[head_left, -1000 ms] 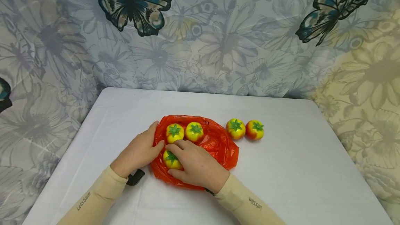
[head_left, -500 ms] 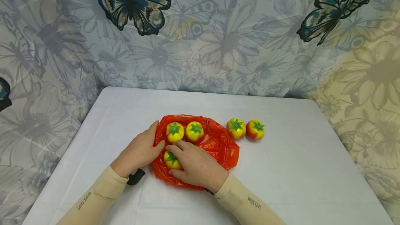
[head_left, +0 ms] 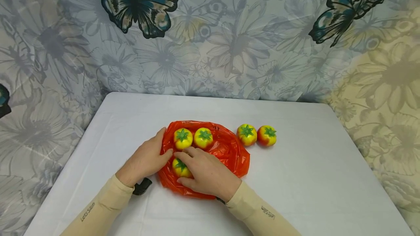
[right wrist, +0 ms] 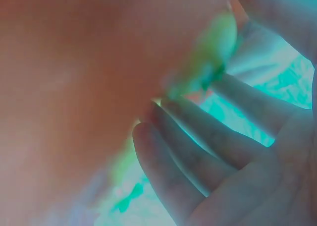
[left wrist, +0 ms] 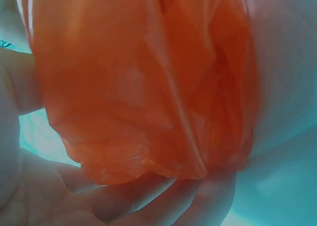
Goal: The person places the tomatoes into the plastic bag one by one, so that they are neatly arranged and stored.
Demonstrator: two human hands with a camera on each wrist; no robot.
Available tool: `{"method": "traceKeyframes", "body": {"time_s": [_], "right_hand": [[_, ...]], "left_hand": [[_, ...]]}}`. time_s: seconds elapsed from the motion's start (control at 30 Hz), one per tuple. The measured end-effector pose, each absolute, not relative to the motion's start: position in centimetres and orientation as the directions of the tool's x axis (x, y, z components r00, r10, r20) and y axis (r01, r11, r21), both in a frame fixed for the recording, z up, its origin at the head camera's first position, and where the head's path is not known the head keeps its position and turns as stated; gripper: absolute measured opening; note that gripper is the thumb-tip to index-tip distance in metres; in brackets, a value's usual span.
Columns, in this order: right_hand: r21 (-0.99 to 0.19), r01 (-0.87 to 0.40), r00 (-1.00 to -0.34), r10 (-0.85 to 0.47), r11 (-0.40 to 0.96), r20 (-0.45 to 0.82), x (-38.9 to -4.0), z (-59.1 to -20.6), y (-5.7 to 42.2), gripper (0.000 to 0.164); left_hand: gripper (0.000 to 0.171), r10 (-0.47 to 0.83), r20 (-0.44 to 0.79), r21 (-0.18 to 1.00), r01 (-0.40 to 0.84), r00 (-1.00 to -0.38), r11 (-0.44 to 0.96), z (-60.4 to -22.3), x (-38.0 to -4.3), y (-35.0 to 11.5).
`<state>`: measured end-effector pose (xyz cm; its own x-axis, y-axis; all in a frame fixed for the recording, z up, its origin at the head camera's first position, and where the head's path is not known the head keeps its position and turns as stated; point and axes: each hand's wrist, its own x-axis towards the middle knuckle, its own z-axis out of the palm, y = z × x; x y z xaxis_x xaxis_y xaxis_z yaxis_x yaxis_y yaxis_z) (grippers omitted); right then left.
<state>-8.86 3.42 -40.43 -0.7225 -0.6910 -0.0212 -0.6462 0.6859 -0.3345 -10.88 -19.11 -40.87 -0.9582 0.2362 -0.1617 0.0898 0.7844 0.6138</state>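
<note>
A crinkled red plastic bag (head_left: pixel 234 157) lies spread in a rounded shape on the white table. Its left rim is held by my left hand (head_left: pixel 144 159), thumb on the inner side and fingers along the outside; the left wrist view has these fingers (left wrist: pixel 193 198) behind the red plastic. Inside the rim, my right hand (head_left: pixel 210 170) grips a shiny yellow-and-red tomato (head_left: pixel 181 169) with a green star-shaped top, thumb and index finger on either side. Two similar tomatoes, a left one (head_left: pixel 183 138) and a right one (head_left: pixel 203 138), sit just beyond that hand.
Outside the bag on the right, a yellow-and-red tomato (head_left: pixel 247 134) and a redder tomato (head_left: pixel 267 136) stand side by side. The white-covered table (head_left: pixel 311 177) reaches back to a wall cloth (head_left: pixel 236 46) printed with flowers and butterflies. A black device (head_left: pixel 142 186) shows at my left wrist.
</note>
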Motion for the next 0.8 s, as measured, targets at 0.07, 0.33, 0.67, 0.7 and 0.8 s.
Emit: {"method": "traceKeyframes", "body": {"time_s": [0.07, 0.33, 0.67, 0.7, 0.8], "right_hand": [[-0.328, -0.643, -0.729, -0.684, 0.692, -0.015, -8.8, -40.0, 3.9, 0.066], [-0.359, -0.573, -0.796, -0.604, 0.737, 0.029, -9.7, -38.2, 8.0, 0.065], [-0.392, -0.43, -0.901, -0.416, 0.813, 0.125, -12.3, -36.8, 16.5, 0.059], [-0.394, -0.414, -0.909, -0.397, 0.821, 0.128, -12.4, -36.7, 17.4, 0.06], [-0.397, -0.347, -0.938, -0.322, 0.849, 0.13, -12.9, -36.8, 19.9, 0.061]], "left_hand": [[0.083, 0.239, -0.158, 0.617, 0.092, -0.958, 0.781, -40.9, -10.8, -19.1], [0.086, 0.231, -0.173, 0.615, 0.078, -0.957, 0.785, -41.0, -10.5, -19.2], [0.086, 0.222, -0.181, 0.607, 0.068, -0.958, 0.792, -40.9, -10.5, -19.1], [0.086, 0.223, -0.182, 0.606, 0.07, -0.958, 0.793, -40.9, -10.5, -19.0], [0.086, 0.229, -0.181, 0.607, 0.074, -0.956, 0.791, -40.8, -10.5, -18.8]]}}
